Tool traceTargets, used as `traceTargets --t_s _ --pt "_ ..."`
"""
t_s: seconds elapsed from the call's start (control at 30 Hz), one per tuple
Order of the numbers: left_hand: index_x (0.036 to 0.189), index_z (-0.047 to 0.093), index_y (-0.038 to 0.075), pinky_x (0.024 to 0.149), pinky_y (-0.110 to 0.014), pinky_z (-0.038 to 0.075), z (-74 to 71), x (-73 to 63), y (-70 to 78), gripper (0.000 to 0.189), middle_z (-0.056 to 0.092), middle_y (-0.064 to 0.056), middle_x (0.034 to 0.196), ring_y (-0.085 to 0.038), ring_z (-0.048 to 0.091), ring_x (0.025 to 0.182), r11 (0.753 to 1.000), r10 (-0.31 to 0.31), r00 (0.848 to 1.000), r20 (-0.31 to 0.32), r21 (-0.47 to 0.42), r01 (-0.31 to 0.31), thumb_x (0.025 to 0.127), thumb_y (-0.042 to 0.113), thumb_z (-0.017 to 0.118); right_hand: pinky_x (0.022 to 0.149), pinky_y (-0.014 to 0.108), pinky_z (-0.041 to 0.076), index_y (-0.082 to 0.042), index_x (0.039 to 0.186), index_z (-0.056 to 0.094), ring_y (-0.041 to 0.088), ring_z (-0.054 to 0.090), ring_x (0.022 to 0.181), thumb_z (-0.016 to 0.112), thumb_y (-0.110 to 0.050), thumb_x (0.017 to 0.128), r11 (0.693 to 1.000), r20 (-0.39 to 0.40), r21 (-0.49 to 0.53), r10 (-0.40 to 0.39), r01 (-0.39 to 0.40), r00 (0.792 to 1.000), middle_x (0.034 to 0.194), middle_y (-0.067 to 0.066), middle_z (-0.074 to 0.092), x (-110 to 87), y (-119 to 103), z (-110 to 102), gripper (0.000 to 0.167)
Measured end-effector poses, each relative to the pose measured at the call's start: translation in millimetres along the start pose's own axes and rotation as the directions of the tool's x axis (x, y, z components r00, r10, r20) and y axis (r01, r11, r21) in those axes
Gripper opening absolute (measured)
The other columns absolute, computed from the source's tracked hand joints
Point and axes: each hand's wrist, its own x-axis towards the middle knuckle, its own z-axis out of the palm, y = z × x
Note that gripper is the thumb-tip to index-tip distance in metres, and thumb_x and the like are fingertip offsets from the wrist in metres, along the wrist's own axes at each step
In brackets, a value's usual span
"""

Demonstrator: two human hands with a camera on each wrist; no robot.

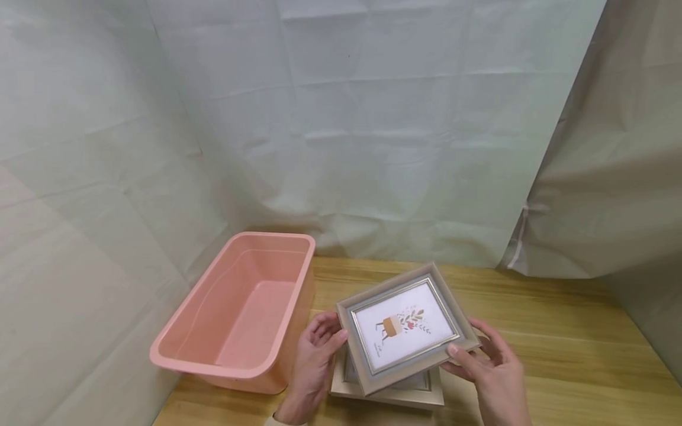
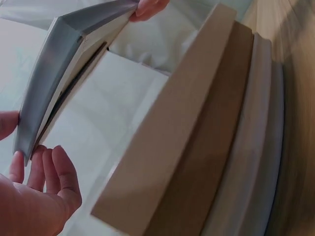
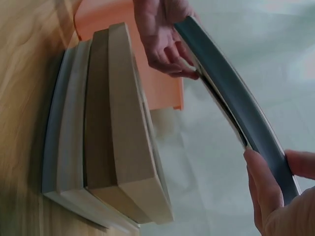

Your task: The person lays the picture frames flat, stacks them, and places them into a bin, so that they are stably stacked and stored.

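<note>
A picture frame [image 1: 402, 324] with a grey-beige border and a silver inner edge is tilted above a stack of frames [image 1: 386, 397]. Its white insert shows a brown pot on legs with leaves and flowers. My left hand [image 1: 314, 361] pinches the left edge, thumb on the front and fingers behind, as the left wrist view shows on the frame's side [image 2: 54, 69]. At the lower right corner my right hand [image 1: 495, 364] grips it, thumb over the border. In the right wrist view, a gap separates the held frame [image 3: 231, 93] from the stacked frames [image 3: 133, 118].
A pink plastic tub [image 1: 290, 331] stands on the wooden table [image 1: 581, 349], left of the stack. Pale sheets [image 1: 373, 130] hang behind and along the left, and a beige cloth [image 1: 607, 195] hangs at the right.
</note>
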Motion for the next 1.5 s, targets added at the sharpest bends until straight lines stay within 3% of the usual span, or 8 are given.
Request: traceTargets --t_s 0.27,0.43,0.6,0.73,0.87,1.03,1.33,1.5 --pt "0.141 0.057 -0.005 0.100 -0.023 0.056 -21.2 -3.6 -0.3 0.054 0.073 0.007 0.127 -0.008 0.065 0.119 0.981 0.141 0.977 0.162 0.108 -0.159 0.089 -0.006 0.070 0.075 0.040 0.070 -0.020 0.149 0.059 0.021 0.080 0.087 0.079 0.015 0.085 0.977 0.073 -0.204 0.073 -0.057 0.995 0.107 0.001 0.075 -3.2 -3 -4 0.075" --pt "0.154 0.044 -0.015 0.103 -0.024 0.057 -35.8 -2.3 -4.8 0.075 0.064 0.004 0.143 -0.008 0.061 0.129 0.958 0.207 0.912 0.355 0.117 -0.263 0.091 0.004 0.080 0.077 0.033 0.068 -0.019 0.161 0.051 0.022 0.079 0.085 0.087 0.007 0.082 0.923 0.054 -0.369 0.137 -0.108 0.989 0.108 0.000 0.076 -3.2 -6 -6 0.090" --pt "0.163 0.038 -0.007 0.107 -0.027 0.056 -45.4 -2.9 -9.5 0.090 0.057 -0.007 0.154 -0.007 0.055 0.138 0.904 0.245 0.858 0.451 0.214 -0.371 0.088 0.011 0.086 0.079 0.025 0.062 -0.017 0.165 0.046 0.015 0.076 0.085 0.093 -0.002 0.081 0.852 0.067 -0.514 0.156 -0.100 0.985 0.115 0.008 0.076 -1.8 -7 -8 0.097" --pt "0.170 0.036 0.012 0.111 -0.033 0.053 -47.4 -10.0 -4.5 0.107 0.050 -0.016 0.161 -0.009 0.055 0.137 0.839 0.156 0.885 0.440 0.413 -0.353 0.078 0.017 0.091 0.077 0.026 0.062 -0.013 0.164 0.045 0.013 0.076 0.092 0.095 -0.002 0.078 0.834 0.083 -0.542 0.175 -0.103 0.981 0.133 0.017 0.069 -2.8 -5 -11 0.100" --pt "0.173 0.030 0.032 0.118 -0.045 0.048 -48.8 -17.0 -1.1 0.132 0.046 -0.007 0.170 -0.015 0.052 0.143 0.712 0.019 0.930 0.368 0.648 -0.271 0.061 0.029 0.101 0.080 0.027 0.066 -0.004 0.162 0.043 0.027 0.079 0.112 0.096 0.004 0.073 0.840 0.106 -0.531 0.194 -0.109 0.975 0.151 0.026 0.054 -5.4 1 -14 0.104" --pt "0.175 0.022 0.033 0.117 -0.076 0.041 -51.0 -18.8 -6.1 0.147 0.040 -0.008 0.174 -0.035 0.043 0.155 0.600 -0.037 0.930 0.366 0.752 -0.273 0.055 0.038 0.106 0.086 0.026 0.066 -0.001 0.164 0.039 0.031 0.075 0.125 0.096 0.012 0.066 0.844 0.119 -0.518 0.227 -0.135 0.967 0.160 0.028 0.045 -7.5 10 -19 0.114" --pt "0.176 0.019 0.023 0.123 -0.075 0.038 -48.7 -20.6 -7.2 0.151 0.032 -0.012 0.179 -0.041 0.035 0.161 0.520 -0.124 0.936 0.330 0.825 -0.221 0.054 0.041 0.106 0.079 0.022 0.061 0.003 0.158 0.045 0.004 0.070 0.095 0.095 0.017 0.060 0.848 0.088 -0.519 0.180 -0.109 0.980 0.144 0.021 0.055 -16.4 29 -18 0.111" --pt "0.176 0.019 0.022 0.125 -0.068 0.040 -49.4 -20.7 -8.2 0.150 0.033 -0.009 0.178 -0.036 0.037 0.160 0.492 -0.141 0.939 0.312 0.846 -0.208 0.055 0.037 0.106 0.078 0.022 0.058 -0.001 0.157 0.048 0.008 0.066 0.093 0.100 0.006 0.062 0.782 0.059 -0.610 0.206 -0.128 0.977 0.139 0.018 0.063 -19.5 35 -15 0.108"
